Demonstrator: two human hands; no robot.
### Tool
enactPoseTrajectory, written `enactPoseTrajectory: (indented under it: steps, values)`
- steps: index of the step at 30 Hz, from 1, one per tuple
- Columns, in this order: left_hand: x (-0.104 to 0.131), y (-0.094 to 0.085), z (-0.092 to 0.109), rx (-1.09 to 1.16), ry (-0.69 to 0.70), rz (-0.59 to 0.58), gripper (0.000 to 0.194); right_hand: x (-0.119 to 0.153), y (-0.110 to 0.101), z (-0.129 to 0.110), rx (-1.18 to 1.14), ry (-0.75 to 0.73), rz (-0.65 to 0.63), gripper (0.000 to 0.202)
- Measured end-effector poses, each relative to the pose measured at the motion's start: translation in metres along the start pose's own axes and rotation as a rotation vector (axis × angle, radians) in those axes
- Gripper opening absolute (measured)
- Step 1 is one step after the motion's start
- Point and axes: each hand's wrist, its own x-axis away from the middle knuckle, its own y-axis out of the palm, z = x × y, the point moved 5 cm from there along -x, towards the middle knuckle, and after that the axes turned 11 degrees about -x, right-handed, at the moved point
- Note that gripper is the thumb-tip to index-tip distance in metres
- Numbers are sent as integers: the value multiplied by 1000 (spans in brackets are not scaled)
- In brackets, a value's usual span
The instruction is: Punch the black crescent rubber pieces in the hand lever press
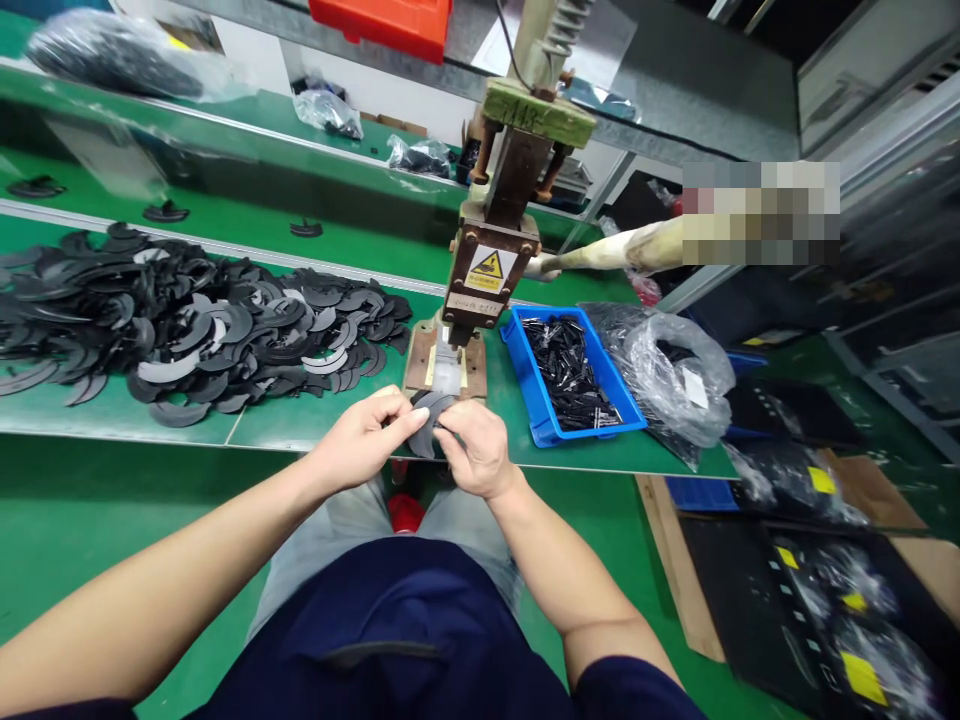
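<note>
Both my hands meet at the table's front edge, just before the base of a hand press [491,270]. My left hand [369,435] pinches the left side of a dark curved plastic piece [426,425]. From the other side, my right hand [478,447] has its fingers closed on the same piece; its fingertips are partly hidden. Behind the piece, a pale fixture [447,370] sits on the press base. A large heap of similar curved pieces [225,330] lies to the left. The blue tray [544,432] at the right holds many small black parts.
The press lever [630,248] extends to the right above the tray. Clear plastic bags [675,375] lie beyond the tray. An orange-red bin [382,25] is on the upper shelf. Open cartons with bagged parts [825,590] stand at the lower right.
</note>
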Motion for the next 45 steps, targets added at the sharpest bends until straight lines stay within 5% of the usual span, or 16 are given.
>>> enactPoseTrajectory:
  steps: [3,6,8,11,16,21,24,29,32,35,40,45]
  values:
    - [1,2,-9,195,-90,33,35,0,-3,-2,-10,-24,28,21]
    - [3,13,-14,427,-205,-169,45,0,-6,-1,-10,-37,32,25]
    - [1,17,-20,457,-264,-283,49,2,-12,4,9,11,28,31]
    - [-20,4,-42,325,-298,-211,47,13,-31,13,60,143,96,39]
    - [-126,-46,-86,-115,-332,8,35,38,-74,18,148,225,183,31]
    - [-257,-102,-72,-828,-234,164,36,43,-133,31,334,330,178,22]
    - [-285,-110,-69,-886,-227,130,47,43,-177,56,556,531,95,26]
    - [-237,-93,-82,-832,-186,115,38,49,-220,105,765,831,-206,43]
    - [-179,-75,-85,-665,-103,182,34,46,-219,125,760,887,-362,53]
    - [-118,-50,-86,-505,-37,222,35,37,-209,134,764,902,-483,37]
    - [-37,-11,-88,-408,42,253,28,25,-198,133,804,905,-546,18]
    - [-5,-1,-84,-357,84,262,24,22,-202,122,875,918,-468,23]
